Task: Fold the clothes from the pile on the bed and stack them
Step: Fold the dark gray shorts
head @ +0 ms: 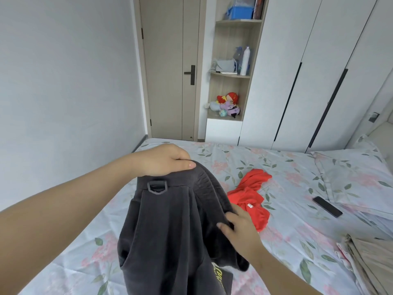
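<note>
1. The left hand (168, 160) gripped the waistband of the dark grey garment (170, 226), which hung above the bed (70, 262);
2. the right hand (240, 228) pinched the same waistband lower down;
3. a red garment (253, 196) lay crumpled on the sheet;
4. a phone (327, 206) lay further right, near beige clothes (370, 265).

No legible text; yellow lettering (218, 277) on dark garment (170, 226) too blurred

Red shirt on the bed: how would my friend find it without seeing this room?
Start at the big flowery bed. Near its middle, a crumpled red garment lies between the dark grey garment being held up and the black phone. It is the only bright red cloth on the sheet.
</note>
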`<state>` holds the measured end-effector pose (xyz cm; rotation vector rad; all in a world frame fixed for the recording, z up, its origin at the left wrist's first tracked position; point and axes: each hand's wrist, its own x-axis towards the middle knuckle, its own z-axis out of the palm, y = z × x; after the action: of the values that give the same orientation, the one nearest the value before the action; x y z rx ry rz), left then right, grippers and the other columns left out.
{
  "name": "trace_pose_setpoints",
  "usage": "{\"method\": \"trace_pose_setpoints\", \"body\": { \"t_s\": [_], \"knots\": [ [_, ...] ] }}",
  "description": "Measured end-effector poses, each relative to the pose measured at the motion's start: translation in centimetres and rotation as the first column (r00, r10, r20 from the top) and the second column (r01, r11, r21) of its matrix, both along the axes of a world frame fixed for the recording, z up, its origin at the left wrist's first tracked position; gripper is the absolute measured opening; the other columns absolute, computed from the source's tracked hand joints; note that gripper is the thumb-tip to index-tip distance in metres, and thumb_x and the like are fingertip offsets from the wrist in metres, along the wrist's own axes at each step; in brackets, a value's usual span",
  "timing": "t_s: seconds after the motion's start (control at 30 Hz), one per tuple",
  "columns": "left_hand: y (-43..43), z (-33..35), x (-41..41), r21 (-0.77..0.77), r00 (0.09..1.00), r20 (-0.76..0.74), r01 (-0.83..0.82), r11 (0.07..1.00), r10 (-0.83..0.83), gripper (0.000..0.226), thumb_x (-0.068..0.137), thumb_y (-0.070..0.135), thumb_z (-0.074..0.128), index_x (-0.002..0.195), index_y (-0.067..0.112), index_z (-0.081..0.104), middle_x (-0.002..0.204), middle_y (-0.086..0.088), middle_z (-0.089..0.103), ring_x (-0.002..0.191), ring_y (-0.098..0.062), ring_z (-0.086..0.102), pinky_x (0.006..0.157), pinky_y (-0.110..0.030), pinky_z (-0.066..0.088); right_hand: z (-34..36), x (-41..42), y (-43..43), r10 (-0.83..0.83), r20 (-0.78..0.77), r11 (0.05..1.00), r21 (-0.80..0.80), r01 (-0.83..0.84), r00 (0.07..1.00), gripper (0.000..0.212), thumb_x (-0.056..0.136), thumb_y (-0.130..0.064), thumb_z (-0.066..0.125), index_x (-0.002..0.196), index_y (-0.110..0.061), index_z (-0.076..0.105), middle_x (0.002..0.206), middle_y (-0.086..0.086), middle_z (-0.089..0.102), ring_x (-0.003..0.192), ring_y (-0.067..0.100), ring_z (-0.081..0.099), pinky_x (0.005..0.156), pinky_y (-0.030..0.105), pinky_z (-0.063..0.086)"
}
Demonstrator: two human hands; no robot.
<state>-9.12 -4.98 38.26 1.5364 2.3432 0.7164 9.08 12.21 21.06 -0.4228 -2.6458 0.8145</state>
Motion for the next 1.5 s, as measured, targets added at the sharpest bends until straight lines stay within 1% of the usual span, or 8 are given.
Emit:
{"method": "trace_pose_setpoints", "body": {
  "t_s": [0.17,0.4,0.57,0.8,0.97,1.2,1.4,1.5],
  "knots": [
    [-3.0,-1.1,-2.8,-0.136,0.986,-0.135,-0.114,0.984,0.095,0.039,0.095,0.039,0.048,0.063,0.017,0.049,0.062,0.011,0.047,0.062,-0.004,0.045,0.062,-0.018,0.035,4.0,0.7,3.1,-0.121,-0.087,0.965,-0.245,0.096,0.989,0.028,0.094,-0.017,0.055,0.072,-0.034,0.049,0.063,-0.013,0.055,0.064,-0.001,0.05,0.063,0.011,0.037],
    [-4.0,-2.0,-3.0,-0.149,0.982,-0.186,-0.063,0.987,0.035,0.034,0.091,0.038,0.057,0.068,0.014,0.055,0.061,0.011,0.048,0.06,-0.002,0.044,0.064,-0.02,0.038,11.1,0.3,6.1,0.069,0.294,0.996,0.042,-0.085,0.953,0.039,0.081,-0.046,0.067,0.114,-0.036,0.047,0.097,0.0,0.064,0.093,0.015,0.06,0.087,0.035,0.048],
    [-4.9,-0.3,-3.0,-0.153,0.995,0.093,-0.012,0.988,0.027,0.021,0.077,0.033,0.074,0.071,0.015,0.065,0.067,0.0,0.059,0.062,-0.004,0.053,0.061,-0.019,0.042,14.2,0.6,7.1,0.206,0.562,0.978,-0.138,-0.155,0.801,0.024,0.073,-0.041,0.075,0.092,-0.027,0.073,0.096,-0.007,0.072,0.094,0.01,0.066,0.091,0.029,0.051],
    [-3.9,-2.0,-2.3,-0.281,0.965,0.153,-0.165,0.945,0.214,0.034,0.087,0.035,0.064,0.055,0.028,0.057,0.056,0.019,0.05,0.058,-0.001,0.045,0.057,-0.015,0.034,13.2,0.7,5.7,0.293,0.74,0.949,-0.3,-0.093,0.605,0.035,0.084,-0.025,0.069,0.118,-0.025,0.064,0.117,-0.005,0.067,0.11,0.017,0.062,0.098,0.036,0.048],
    [-1.2,-4.3,0.2,-0.247,0.856,0.213,-0.419,0.874,0.471,0.028,0.093,0.035,0.053,0.076,0.012,0.058,0.08,0.0,0.055,0.073,-0.016,0.048,0.06,-0.026,0.034,12.3,-0.2,3.8,0.227,0.532,0.789,-0.591,0.166,0.816,0.023,0.095,-0.017,0.053,0.114,-0.01,0.063,0.106,0.01,0.071,0.098,0.026,0.068,0.088,0.04,0.055],
    [4.1,-4.0,5.5,-0.074,0.877,0.091,-0.466,0.882,0.471,0.037,0.094,0.033,0.048,0.063,0.014,0.043,0.067,-0.002,0.051,0.066,-0.021,0.049,0.059,-0.028,0.035,12.8,-2.7,-0.6,0.012,0.293,0.507,-0.826,0.247,0.956,0.016,0.091,-0.002,0.05,0.103,0.006,0.059,0.09,0.02,0.066,0.076,0.03,0.064,0.081,0.042,0.053],
    [3.1,-3.0,7.7,-0.094,0.749,0.583,-0.324,0.941,0.316,0.027,0.085,0.045,0.062,0.092,0.019,0.064,0.095,0.007,0.064,0.089,-0.008,0.057,0.075,-0.023,0.041,13.4,-2.0,-1.0,-0.103,0.198,0.179,-0.96,0.214,0.975,0.022,0.098,-0.025,0.043,0.09,-0.005,0.048,0.082,0.013,0.045,0.065,0.03,0.055,0.048,0.037,0.053],
    [2.3,-3.1,8.3,-0.079,0.775,0.6,-0.19,0.979,0.199,0.03,0.073,0.034,0.078,0.097,0.026,0.063,0.094,0.01,0.067,0.088,-0.001,0.062,0.075,-0.018,0.048,13.4,-1.8,-1.6,-0.122,0.143,0.092,-0.984,0.155,0.982,0.015,0.097,-0.012,0.039,0.095,-0.002,0.05,0.084,0.015,0.05,0.07,0.033,0.056,0.051,0.039,0.053]
  ]
}}
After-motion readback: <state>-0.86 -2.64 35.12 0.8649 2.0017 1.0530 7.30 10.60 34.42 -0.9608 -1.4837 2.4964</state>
